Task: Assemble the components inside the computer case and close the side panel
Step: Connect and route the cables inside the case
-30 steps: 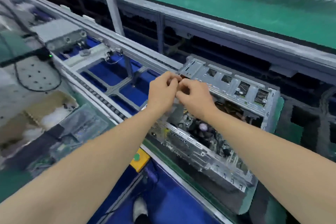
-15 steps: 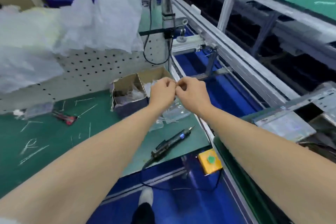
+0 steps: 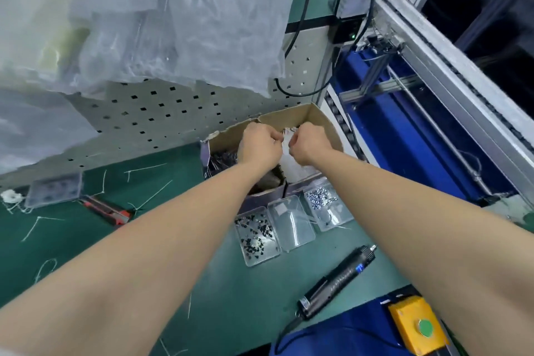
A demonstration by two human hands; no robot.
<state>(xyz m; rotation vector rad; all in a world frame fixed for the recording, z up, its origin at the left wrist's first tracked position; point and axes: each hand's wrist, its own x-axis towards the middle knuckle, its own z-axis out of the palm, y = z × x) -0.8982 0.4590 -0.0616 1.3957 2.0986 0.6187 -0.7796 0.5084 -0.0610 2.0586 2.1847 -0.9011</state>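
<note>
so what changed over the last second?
Both hands left the computer case and swung left to the bench: the left hand and right hand are now over the cardboard box. The case is out of view. Unchanged: hands close together, fingers curled; whether they pinch anything is unclear. The electric screwdriver still lies untouched.

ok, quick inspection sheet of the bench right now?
Surface: green mat, littered.
Job's things: case not in view; screwdriver lying on mat; three trays: black screws, middle tray near empty, silver nuts.
Clutter: knife, cut ties, hanging bags.
Hands: left hand and right hand curled over box, pinching a small white piece.
Cables: black cable by pegboard.
Surroundings: conveyor rail, yellow button box.
</note>
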